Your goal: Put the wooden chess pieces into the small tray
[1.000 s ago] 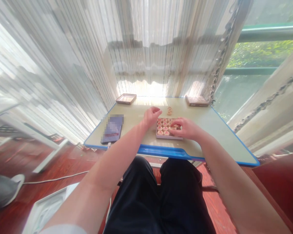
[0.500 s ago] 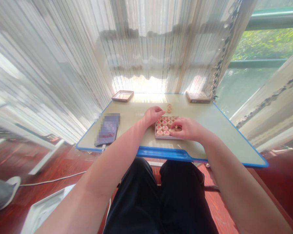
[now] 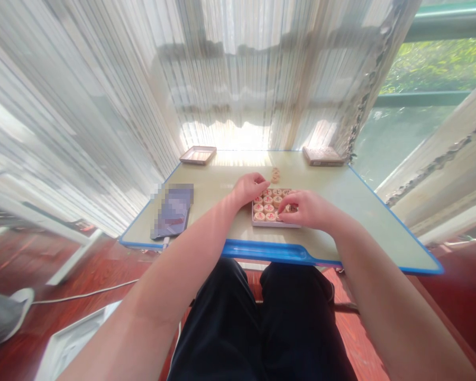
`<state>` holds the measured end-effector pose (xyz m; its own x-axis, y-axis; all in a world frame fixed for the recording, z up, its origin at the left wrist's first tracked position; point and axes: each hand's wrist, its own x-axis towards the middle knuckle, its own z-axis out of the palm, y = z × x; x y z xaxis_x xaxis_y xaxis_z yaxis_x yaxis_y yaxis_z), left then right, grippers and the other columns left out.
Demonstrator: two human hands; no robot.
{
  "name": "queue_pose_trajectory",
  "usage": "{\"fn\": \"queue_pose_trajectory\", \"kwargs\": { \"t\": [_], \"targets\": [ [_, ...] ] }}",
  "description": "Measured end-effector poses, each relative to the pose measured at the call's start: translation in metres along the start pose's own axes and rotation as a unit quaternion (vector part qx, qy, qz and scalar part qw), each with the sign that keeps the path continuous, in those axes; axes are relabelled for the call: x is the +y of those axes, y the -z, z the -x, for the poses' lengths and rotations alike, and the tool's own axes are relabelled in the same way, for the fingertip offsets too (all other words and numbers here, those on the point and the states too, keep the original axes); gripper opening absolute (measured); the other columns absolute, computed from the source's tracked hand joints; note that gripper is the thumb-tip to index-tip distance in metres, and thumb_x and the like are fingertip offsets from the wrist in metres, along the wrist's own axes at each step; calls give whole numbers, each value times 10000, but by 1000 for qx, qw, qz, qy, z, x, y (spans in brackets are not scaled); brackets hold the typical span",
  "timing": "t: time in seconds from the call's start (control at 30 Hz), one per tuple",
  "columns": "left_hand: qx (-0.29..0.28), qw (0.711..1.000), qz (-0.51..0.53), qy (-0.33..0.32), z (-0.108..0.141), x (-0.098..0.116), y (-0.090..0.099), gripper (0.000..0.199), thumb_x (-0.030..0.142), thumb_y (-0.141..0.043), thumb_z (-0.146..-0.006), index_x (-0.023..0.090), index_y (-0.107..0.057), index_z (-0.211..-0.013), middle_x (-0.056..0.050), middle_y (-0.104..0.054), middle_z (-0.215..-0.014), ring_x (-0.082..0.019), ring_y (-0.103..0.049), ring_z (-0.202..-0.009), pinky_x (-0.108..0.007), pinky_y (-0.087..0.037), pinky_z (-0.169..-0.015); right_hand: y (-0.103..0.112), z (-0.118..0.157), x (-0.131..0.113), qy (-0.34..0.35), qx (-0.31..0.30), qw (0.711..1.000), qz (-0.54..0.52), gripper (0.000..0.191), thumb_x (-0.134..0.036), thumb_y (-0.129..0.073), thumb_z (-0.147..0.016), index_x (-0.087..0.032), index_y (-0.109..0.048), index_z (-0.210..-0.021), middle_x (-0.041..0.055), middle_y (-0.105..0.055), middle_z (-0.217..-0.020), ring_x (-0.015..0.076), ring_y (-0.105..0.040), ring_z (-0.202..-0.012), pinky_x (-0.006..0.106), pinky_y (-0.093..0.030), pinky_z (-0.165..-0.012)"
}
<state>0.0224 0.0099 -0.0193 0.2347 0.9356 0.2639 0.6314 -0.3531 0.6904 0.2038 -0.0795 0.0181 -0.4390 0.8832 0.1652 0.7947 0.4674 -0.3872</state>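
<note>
A shallow box (image 3: 275, 224) lies near the front of the pale table (image 3: 365, 222), holding rows of round wooden pieces (image 3: 268, 208) with red or dark characters. My left hand (image 3: 252, 188) is at the box's back left corner, fingers curled together; what they hold, if anything, is too small to make out. Over the right part of the box, my right hand (image 3: 301, 208) has thumb and fingers bent down onto a piece and hides some of the others. Just behind the box stands a small stack of wooden pieces (image 3: 275, 175).
An open tray (image 3: 198, 155) sits at the table's back left, a flat box (image 3: 323, 156) at the back right. A tablet-like device (image 3: 172, 211) with a cable lies on the left. A blue ledge (image 3: 265, 251) runs along the front edge.
My right fingertips have shifted slightly within the box, and a dark-marked piece shows more clearly beneath that hand. My left hand has hardly moved. The view has shifted a little.
</note>
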Motion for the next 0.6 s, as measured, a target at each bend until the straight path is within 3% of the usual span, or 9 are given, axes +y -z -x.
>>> {"fn": "queue_pose_trajectory", "kwargs": {
  "t": [0.6],
  "targets": [
    [-17, 1000, 10, 10, 4, 6, 2, 313, 452, -553, -721, 155, -642, -773, -18, -665, -735, -163, -585, -706, -263, -454, -661, 0, -3, 1, -32, 17, 999, 39, 182, -356, -619, -696, -214, -728, -728, 22, -648, -711, 154, -546, -642, 253, -377, -572]
  ]
}}
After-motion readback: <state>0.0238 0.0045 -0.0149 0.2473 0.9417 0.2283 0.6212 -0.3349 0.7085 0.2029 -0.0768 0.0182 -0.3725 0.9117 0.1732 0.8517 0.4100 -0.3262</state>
